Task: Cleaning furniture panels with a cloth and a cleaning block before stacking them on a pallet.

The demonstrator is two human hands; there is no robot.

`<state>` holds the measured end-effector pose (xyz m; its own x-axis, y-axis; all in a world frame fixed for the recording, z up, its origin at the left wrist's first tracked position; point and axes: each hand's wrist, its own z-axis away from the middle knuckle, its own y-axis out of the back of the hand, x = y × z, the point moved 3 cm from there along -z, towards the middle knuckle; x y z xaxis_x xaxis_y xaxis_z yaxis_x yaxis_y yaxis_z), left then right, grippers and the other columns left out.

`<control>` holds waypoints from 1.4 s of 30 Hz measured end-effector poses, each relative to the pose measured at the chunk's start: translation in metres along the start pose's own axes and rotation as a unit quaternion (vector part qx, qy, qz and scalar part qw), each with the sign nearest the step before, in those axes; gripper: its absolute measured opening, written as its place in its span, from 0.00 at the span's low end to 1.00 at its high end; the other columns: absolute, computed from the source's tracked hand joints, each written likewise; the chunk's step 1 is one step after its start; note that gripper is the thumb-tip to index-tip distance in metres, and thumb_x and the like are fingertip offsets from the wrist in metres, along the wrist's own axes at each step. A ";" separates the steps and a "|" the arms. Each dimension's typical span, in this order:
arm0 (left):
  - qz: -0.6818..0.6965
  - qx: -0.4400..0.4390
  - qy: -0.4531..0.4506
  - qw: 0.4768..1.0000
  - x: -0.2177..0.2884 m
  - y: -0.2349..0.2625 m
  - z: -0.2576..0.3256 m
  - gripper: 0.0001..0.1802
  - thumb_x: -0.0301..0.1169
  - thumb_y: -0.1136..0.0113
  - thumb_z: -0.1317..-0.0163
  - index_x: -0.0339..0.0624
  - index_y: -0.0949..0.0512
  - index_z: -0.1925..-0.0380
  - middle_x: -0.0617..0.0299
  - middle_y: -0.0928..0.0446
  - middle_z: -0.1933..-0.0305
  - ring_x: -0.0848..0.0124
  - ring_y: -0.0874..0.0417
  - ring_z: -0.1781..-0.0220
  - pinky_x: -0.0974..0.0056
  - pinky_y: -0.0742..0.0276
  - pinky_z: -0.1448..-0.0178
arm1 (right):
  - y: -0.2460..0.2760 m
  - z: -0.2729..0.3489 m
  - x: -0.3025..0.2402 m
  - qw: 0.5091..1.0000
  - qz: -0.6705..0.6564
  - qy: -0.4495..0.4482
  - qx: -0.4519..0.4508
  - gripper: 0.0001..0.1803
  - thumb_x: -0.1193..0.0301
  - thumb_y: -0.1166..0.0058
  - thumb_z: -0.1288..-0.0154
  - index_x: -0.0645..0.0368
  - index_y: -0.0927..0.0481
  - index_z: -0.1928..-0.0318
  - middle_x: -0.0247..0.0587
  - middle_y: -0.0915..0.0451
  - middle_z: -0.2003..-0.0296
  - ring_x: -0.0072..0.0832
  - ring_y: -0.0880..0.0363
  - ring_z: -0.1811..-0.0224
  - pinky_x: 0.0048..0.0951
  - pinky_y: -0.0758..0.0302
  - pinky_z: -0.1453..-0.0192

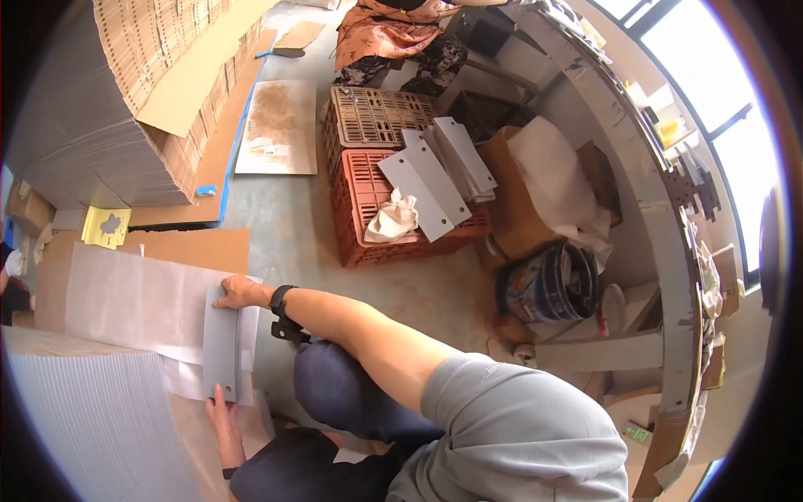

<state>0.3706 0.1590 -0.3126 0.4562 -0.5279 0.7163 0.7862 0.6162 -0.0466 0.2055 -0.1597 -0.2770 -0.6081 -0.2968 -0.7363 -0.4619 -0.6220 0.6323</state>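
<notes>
A narrow grey plate [220, 347] with a small hole near its near end lies over a white translucent sheet [134, 289] at the left. My right hand [242, 293], with a black band on its wrist, grips the plate's far end, thumb on top. At the near end, my left hand [222, 418] holds the plate's edge by the hole, fingers partly hidden beneath. The sheet rests on brown cardboard [201, 248]. Just left of my left hand stands a large stack of thin grey sheets [92, 385].
Tall cardboard stacks [134, 42] rise at the far left. Red crates [360, 197] carry more grey plates [424, 188] and a crumpled white cloth [393, 217]. A dark bucket [544, 283] stands to the right, below a long bench [669, 226]. Another person [393, 42] sits at the far side.
</notes>
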 end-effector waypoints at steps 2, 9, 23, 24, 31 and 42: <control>-0.005 -0.018 -0.011 1.000 0.002 -0.004 -0.001 0.35 0.48 0.37 0.31 0.43 0.36 0.31 0.53 0.31 0.32 0.55 0.26 0.34 0.45 0.26 0.38 | -0.001 0.000 0.001 1.000 0.000 -0.007 0.001 0.41 0.39 0.38 0.44 0.74 0.16 0.58 0.65 0.16 0.59 0.53 0.16 0.51 0.42 0.21 0.44; -0.044 0.020 0.002 0.999 0.008 -0.001 0.013 0.33 0.49 0.38 0.31 0.42 0.34 0.35 0.54 0.30 0.34 0.59 0.27 0.35 0.47 0.31 0.34 | 0.012 0.003 -0.006 0.994 -0.013 -0.083 -0.072 0.47 0.35 0.34 0.49 0.75 0.17 0.55 0.66 0.16 0.55 0.50 0.16 0.48 0.42 0.21 0.44; 0.017 0.042 -0.073 0.996 0.028 -0.032 0.039 0.35 0.48 0.32 0.36 0.42 0.30 0.36 0.58 0.26 0.40 0.67 0.27 0.40 0.57 0.31 0.40 | 0.058 0.057 -0.010 0.935 -0.204 -0.149 -0.249 0.55 0.32 0.33 0.53 0.68 0.23 0.39 0.50 0.21 0.44 0.39 0.23 0.44 0.40 0.26 0.41; -0.001 0.052 -0.080 0.995 0.027 -0.031 0.041 0.36 0.52 0.31 0.38 0.43 0.29 0.38 0.60 0.25 0.44 0.69 0.26 0.46 0.60 0.31 0.48 | 0.052 0.060 -0.008 0.928 -0.241 -0.146 -0.244 0.55 0.35 0.31 0.51 0.69 0.27 0.37 0.51 0.21 0.44 0.39 0.23 0.45 0.39 0.26 0.41; -0.046 0.073 -0.107 0.991 0.063 -0.041 0.079 0.47 0.52 0.26 0.42 0.38 0.37 0.31 0.55 0.29 0.38 0.65 0.29 0.37 0.56 0.32 0.35 | 0.070 0.088 -0.017 0.905 -0.351 -0.094 -0.220 0.50 0.46 0.28 0.44 0.71 0.33 0.35 0.50 0.23 0.46 0.33 0.24 0.46 0.33 0.25 0.44; -0.179 0.086 -0.368 0.908 0.095 0.005 0.059 0.55 0.48 0.18 0.52 0.39 0.42 0.31 0.50 0.32 0.36 0.59 0.28 0.34 0.53 0.32 0.29 | 0.067 0.010 -0.048 0.951 -0.049 0.216 -0.218 0.51 0.58 0.19 0.53 0.53 0.37 0.32 0.43 0.28 0.40 0.39 0.31 0.33 0.42 0.35 0.27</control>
<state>0.3934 0.1459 -0.2036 -0.2685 -0.2171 0.9385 0.7234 0.5979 0.3453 0.1977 -0.1798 -0.1969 -0.2108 -0.4336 -0.8761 -0.1342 -0.8749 0.4653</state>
